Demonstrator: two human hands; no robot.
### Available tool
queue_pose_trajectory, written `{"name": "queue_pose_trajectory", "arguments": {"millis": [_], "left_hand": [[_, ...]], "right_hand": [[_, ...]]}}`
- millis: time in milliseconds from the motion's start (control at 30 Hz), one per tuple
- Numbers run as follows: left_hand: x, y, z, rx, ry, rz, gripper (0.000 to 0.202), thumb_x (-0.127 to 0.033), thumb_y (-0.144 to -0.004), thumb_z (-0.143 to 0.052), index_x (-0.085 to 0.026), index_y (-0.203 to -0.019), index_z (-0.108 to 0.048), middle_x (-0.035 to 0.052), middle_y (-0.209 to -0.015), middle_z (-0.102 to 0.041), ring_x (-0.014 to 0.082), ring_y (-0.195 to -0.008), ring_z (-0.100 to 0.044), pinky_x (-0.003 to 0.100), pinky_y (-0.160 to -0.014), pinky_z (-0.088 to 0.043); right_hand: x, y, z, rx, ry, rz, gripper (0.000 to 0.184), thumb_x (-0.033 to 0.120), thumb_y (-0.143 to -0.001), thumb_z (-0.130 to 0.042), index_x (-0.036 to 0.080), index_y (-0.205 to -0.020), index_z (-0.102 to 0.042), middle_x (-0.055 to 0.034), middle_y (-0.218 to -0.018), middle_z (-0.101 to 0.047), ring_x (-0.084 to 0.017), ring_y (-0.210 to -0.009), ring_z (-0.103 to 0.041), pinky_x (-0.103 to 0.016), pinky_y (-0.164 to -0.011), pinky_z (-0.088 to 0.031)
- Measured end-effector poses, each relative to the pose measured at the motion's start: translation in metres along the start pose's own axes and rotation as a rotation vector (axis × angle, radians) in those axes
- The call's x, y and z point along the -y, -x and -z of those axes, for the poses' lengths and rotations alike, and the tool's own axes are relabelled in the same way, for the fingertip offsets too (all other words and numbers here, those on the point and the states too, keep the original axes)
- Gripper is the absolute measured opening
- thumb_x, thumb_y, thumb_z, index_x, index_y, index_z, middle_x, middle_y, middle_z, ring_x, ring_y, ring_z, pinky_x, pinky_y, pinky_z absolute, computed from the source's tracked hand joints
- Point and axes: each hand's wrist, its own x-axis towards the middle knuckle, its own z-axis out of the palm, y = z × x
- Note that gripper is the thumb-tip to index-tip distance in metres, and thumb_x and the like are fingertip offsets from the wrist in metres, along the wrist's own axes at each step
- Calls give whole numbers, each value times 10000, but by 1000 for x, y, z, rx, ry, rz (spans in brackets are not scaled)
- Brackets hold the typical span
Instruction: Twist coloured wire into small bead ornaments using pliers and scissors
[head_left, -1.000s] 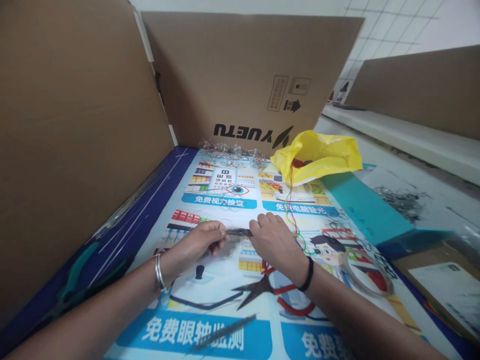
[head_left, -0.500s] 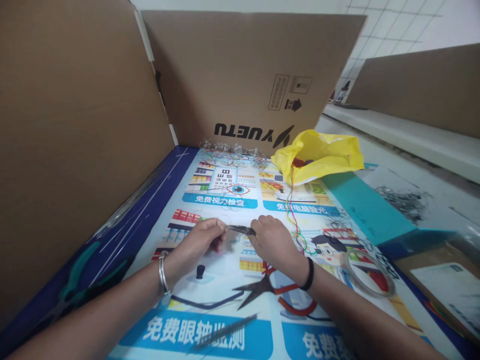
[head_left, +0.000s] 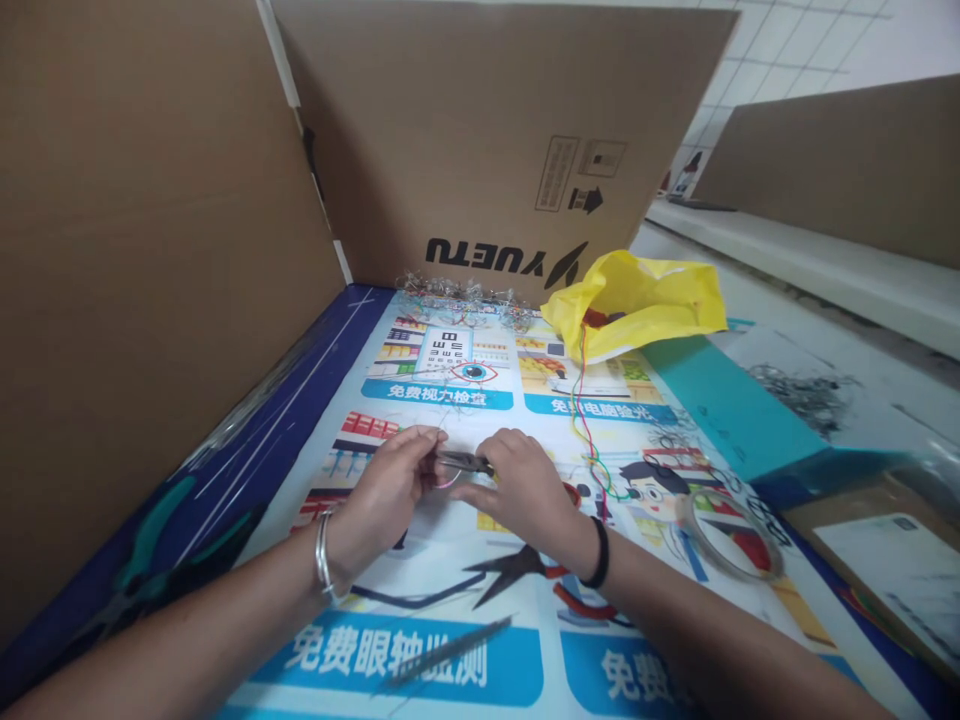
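Observation:
In the head view my right hand is closed round needle-nose pliers, whose jaws point left and reach the fingertips of my other hand. My left hand pinches a thin wire; a short curved bit of it, pale and pinkish, shows below the jaws. How the jaws meet the wire is too small to tell. Under my right wrist lie scissors with red-orange handles, partly covered. Closer to me is a bundle of thin dark wires.
Teal-handled pliers lie on the left. A heap of bent wire pieces sits by the cardboard wall. Coloured cords trail from a yellow bag. A tape roll and dark wire pieces are on the right.
My right hand has moved slightly left with the pliers and now has its thumb extended. The curved bit of wire has come into sight below the jaws. The view has shifted slightly.

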Motion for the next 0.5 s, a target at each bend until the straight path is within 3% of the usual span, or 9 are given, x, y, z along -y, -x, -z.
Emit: {"name": "queue_pose_trajectory", "arguments": {"millis": [200, 500], "left_hand": [[3, 1, -1, 99, -22, 10, 136, -279, -760, -605, -143, -766, -608, -12, -582, -564, 95, -507, -498, 232, -532, -390], [3, 4, -1, 66, -63, 1, 142, -282, -775, -586, -141, -767, -592, -18, -547, -541, 94, -507, -490, 217, -521, -365]], "right_hand": [[-3, 0, -2, 10, -26, 21, 466, 616, -791, -476, 162, -793, -578, -67, -819, -582, -193, -811, -517, -295, -701, -361], [-8, 0, -1, 26, -51, 13, 383, 545, -768, -572, 163, -803, -579, -49, -811, -575, -180, -790, -512, -282, -699, -366]]}}
